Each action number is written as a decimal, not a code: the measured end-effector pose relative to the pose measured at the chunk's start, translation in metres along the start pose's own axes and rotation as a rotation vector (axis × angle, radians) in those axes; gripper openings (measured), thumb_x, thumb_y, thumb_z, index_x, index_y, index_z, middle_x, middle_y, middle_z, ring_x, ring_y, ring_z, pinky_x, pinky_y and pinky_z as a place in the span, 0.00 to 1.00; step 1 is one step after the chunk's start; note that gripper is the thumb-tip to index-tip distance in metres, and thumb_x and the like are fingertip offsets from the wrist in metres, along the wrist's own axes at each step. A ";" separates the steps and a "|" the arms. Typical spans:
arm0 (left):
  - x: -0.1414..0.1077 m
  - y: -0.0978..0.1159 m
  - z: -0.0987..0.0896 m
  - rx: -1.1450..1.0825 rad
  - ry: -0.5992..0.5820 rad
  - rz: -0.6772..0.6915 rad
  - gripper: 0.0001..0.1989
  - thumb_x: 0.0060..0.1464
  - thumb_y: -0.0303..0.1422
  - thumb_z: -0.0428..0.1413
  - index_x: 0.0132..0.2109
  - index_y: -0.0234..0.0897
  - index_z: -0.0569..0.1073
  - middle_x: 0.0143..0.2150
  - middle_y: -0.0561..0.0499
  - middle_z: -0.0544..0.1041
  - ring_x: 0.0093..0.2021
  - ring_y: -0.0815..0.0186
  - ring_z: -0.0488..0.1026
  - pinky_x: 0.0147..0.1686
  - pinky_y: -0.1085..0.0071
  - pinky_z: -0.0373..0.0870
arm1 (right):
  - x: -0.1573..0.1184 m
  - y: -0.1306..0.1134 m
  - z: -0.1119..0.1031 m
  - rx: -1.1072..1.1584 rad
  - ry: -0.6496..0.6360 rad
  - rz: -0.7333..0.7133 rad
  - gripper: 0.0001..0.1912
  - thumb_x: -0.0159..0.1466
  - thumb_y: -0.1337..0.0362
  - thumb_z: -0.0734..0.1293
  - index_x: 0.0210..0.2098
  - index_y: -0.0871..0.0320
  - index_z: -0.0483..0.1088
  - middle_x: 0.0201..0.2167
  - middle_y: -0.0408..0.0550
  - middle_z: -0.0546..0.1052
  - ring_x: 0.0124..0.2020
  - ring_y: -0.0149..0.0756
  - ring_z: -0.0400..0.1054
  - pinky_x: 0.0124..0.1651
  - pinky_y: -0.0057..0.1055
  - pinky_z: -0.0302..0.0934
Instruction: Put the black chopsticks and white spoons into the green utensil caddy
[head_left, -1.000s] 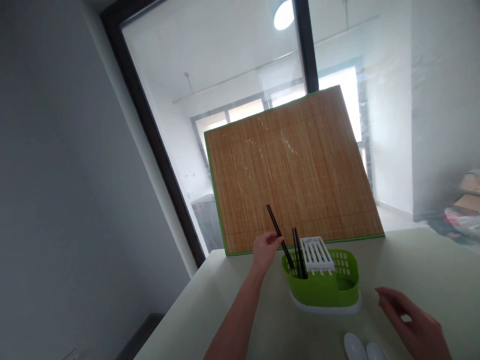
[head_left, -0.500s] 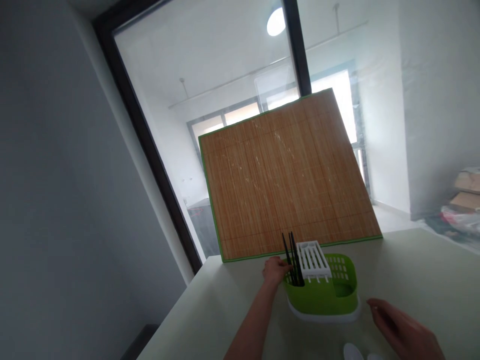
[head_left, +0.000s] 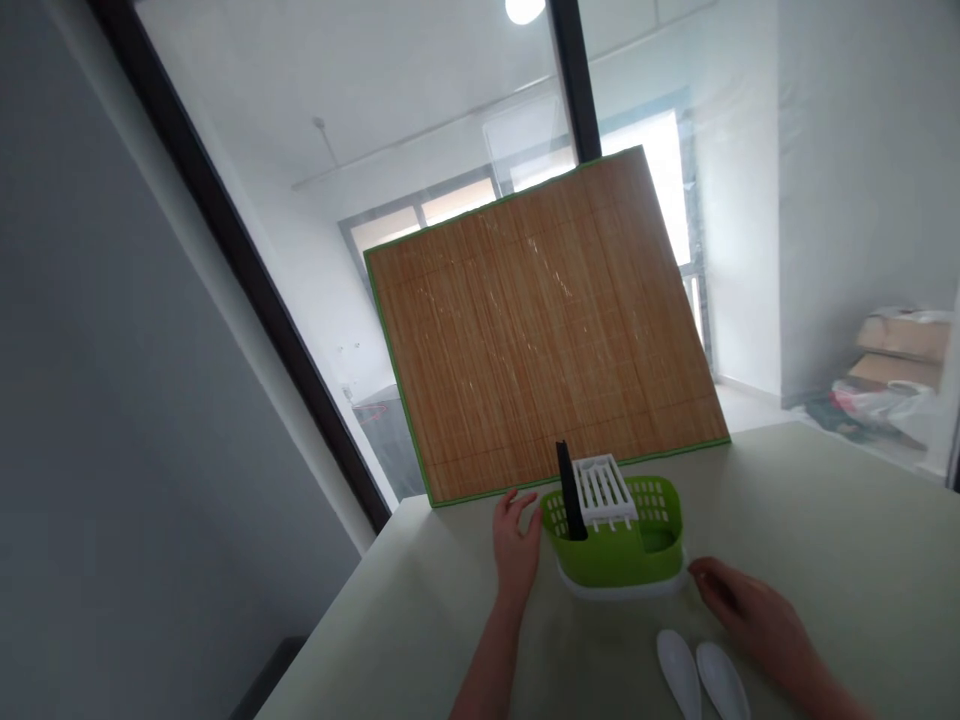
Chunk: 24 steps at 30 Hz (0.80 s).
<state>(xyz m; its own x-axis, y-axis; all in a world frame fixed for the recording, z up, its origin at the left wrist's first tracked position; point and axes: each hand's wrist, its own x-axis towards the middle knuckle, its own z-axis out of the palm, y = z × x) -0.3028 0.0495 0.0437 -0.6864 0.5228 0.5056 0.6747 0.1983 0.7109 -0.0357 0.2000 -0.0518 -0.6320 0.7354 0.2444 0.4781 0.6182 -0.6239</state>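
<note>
A green basket (head_left: 622, 560) with a white base stands on the table, a white slotted rack (head_left: 604, 490) set in its middle. Black chopsticks (head_left: 570, 492) lean together in its left part. My left hand (head_left: 517, 545) is at the basket's left end, fingers apart and holding nothing; whether a fingertip touches the rim is unclear. Beside the basket's lower right end is my right hand (head_left: 739, 605), its fingers closed together, with nothing that can be made out in them. Two white spoons (head_left: 679, 672) lie in front of the basket, near my right hand.
Behind the basket a bamboo mat (head_left: 547, 330) with green edging leans upright against the glass. The pale table (head_left: 810, 530) reaches to the right. Beyond the glass, cardboard boxes (head_left: 900, 350) and plastic bags lie on the floor.
My left hand has come off the chopsticks and opened. The chopsticks, spread before, now stand bunched together. My right hand is closer to the basket. The view has shifted, showing more of the spoons.
</note>
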 end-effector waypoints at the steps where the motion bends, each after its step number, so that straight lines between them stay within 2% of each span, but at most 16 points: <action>1: -0.019 -0.004 -0.001 -0.093 0.036 -0.009 0.15 0.55 0.38 0.51 0.46 0.40 0.75 0.56 0.44 0.66 0.55 0.60 0.65 0.47 0.65 0.68 | 0.000 -0.002 0.000 0.014 -0.009 -0.003 0.15 0.64 0.52 0.52 0.41 0.49 0.66 0.31 0.42 0.76 0.33 0.38 0.70 0.35 0.34 0.57; 3: -0.062 -0.014 0.002 -0.222 0.033 -0.090 0.15 0.55 0.41 0.50 0.44 0.39 0.74 0.55 0.43 0.66 0.52 0.60 0.67 0.40 0.68 0.71 | 0.000 -0.005 0.002 0.051 -0.017 -0.010 0.14 0.63 0.53 0.53 0.40 0.50 0.66 0.30 0.42 0.75 0.32 0.38 0.70 0.35 0.34 0.55; 6: -0.122 -0.032 0.016 -0.254 -0.081 -0.226 0.16 0.54 0.41 0.50 0.43 0.37 0.75 0.50 0.43 0.71 0.43 0.63 0.71 0.37 0.69 0.71 | 0.000 -0.008 0.006 0.109 -0.044 -0.024 0.14 0.63 0.53 0.54 0.37 0.51 0.67 0.26 0.41 0.74 0.30 0.36 0.68 0.34 0.32 0.55; 9: -0.151 -0.036 0.029 -0.222 -0.257 -0.252 0.15 0.53 0.39 0.50 0.42 0.36 0.75 0.42 0.44 0.75 0.36 0.65 0.72 0.36 0.69 0.69 | 0.001 -0.007 0.011 0.169 -0.076 -0.030 0.15 0.63 0.52 0.54 0.36 0.51 0.68 0.23 0.40 0.73 0.27 0.34 0.67 0.32 0.30 0.55; 13: -0.146 -0.016 0.036 -0.177 -0.436 -0.222 0.14 0.53 0.35 0.51 0.44 0.37 0.74 0.43 0.46 0.77 0.36 0.66 0.72 0.38 0.70 0.68 | 0.004 -0.002 0.016 0.249 -0.079 -0.017 0.17 0.63 0.52 0.54 0.34 0.54 0.68 0.24 0.41 0.73 0.28 0.34 0.67 0.33 0.30 0.57; 17: -0.131 0.006 0.046 -0.147 -0.507 -0.163 0.16 0.49 0.32 0.54 0.46 0.39 0.75 0.43 0.49 0.77 0.35 0.67 0.72 0.39 0.71 0.68 | 0.007 0.003 0.019 0.315 -0.077 0.002 0.19 0.63 0.51 0.54 0.29 0.55 0.67 0.21 0.40 0.71 0.25 0.33 0.65 0.32 0.30 0.57; 20: -0.124 0.013 0.060 -0.118 -0.543 -0.143 0.19 0.46 0.32 0.57 0.48 0.42 0.74 0.42 0.51 0.78 0.35 0.67 0.72 0.40 0.70 0.67 | 0.007 0.004 0.021 0.347 -0.074 0.012 0.19 0.62 0.50 0.55 0.27 0.55 0.67 0.20 0.40 0.69 0.24 0.32 0.64 0.31 0.29 0.57; 24: -0.121 0.013 0.075 -0.102 -0.670 -0.131 0.19 0.45 0.38 0.59 0.47 0.46 0.75 0.39 0.52 0.79 0.35 0.65 0.73 0.39 0.68 0.68 | 0.008 0.006 0.022 0.380 -0.084 0.042 0.19 0.62 0.50 0.55 0.26 0.55 0.67 0.19 0.39 0.68 0.21 0.31 0.62 0.27 0.28 0.56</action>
<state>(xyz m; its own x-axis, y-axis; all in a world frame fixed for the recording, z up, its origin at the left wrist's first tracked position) -0.1906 0.0510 -0.0446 -0.4230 0.9058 0.0247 0.5461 0.2331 0.8046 -0.0511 0.2030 -0.0695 -0.6722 0.7226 0.1611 0.2546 0.4300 -0.8662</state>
